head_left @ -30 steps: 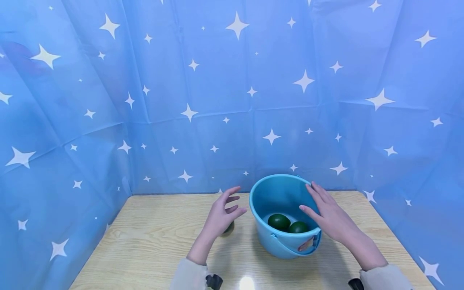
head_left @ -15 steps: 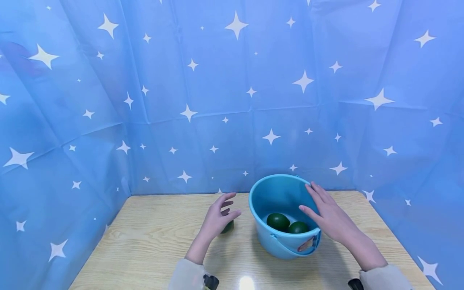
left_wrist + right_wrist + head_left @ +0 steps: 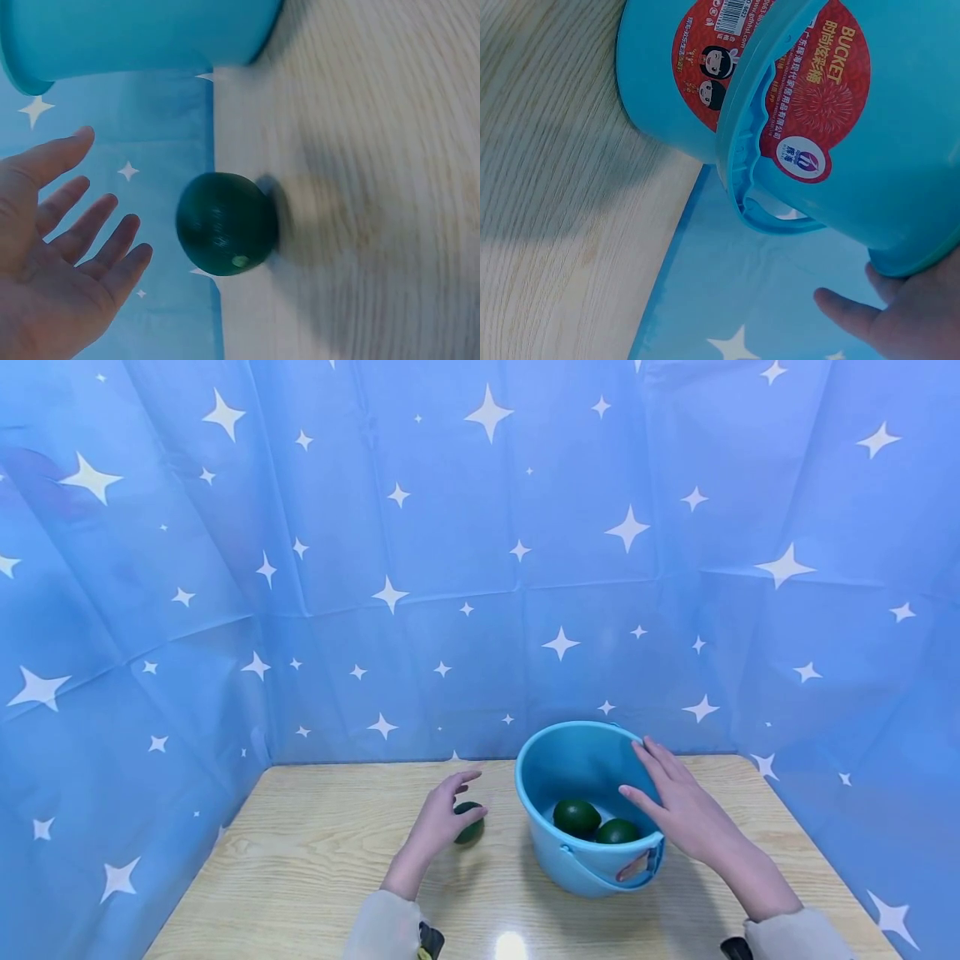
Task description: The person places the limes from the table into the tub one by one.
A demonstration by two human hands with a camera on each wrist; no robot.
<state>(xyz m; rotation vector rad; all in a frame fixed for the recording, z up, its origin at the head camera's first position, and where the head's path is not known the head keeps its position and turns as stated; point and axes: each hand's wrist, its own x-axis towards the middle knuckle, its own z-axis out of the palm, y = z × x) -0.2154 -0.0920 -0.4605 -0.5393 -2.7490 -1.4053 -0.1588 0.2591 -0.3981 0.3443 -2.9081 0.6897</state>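
A dark green avocado [image 3: 470, 834] rests on the table, left of the light blue bucket [image 3: 551, 860]. My left hand [image 3: 437, 817] is just beside this avocado, thumb and fingers spread apart and holding nothing. In the left wrist view, a gap shows between the fingers and the avocado [image 3: 227, 223], which has a pale stem spot. Two more avocados [image 3: 577, 817] lie at the bottom of the bucket. My right hand [image 3: 693, 814] rests on the bucket's right rim, fingers fairly straight across it. In the right wrist view, most of that hand is out of frame.
The wooden table [image 3: 300, 852] ends at a blue star-patterned curtain [image 3: 480, 568] behind and on both sides. The bucket's handle [image 3: 600, 878] hangs down its near side. A red label [image 3: 817, 90] covers part of its wall.
My left hand has moved left and a little nearer, away from the bucket and down toward the avocado on the table, uncovering more of it. My right hand and the bucket stay put.
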